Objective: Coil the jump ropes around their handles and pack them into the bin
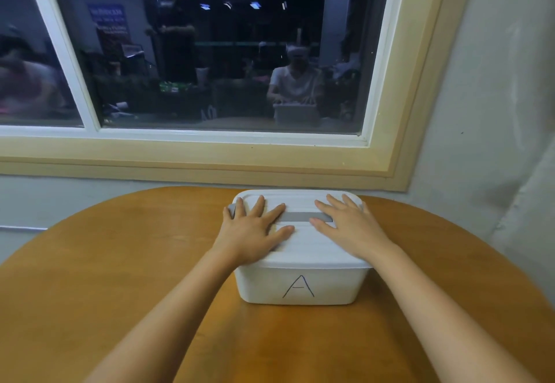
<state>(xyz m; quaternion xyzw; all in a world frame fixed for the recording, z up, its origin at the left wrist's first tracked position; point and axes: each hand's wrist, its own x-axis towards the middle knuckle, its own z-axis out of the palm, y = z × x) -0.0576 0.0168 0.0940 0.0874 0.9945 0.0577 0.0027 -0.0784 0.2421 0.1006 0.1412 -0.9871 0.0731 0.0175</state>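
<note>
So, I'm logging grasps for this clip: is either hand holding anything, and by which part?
Nothing is gripped. The left hand and right hand rest flat, spread, on the lid of the white bin.

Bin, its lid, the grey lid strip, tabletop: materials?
Bin and lid: probably moulded plastic, matte white; rounded corners, stepped ridges on the lid. Grey strip: smooth, plastic or rubber, cannot tell which. Table: wood or wood-look laminate, satin finish; streaky orange-brown grain, soft glare.

White bin (300,288), grey lid strip (297,217), brown table (120,262).
</note>
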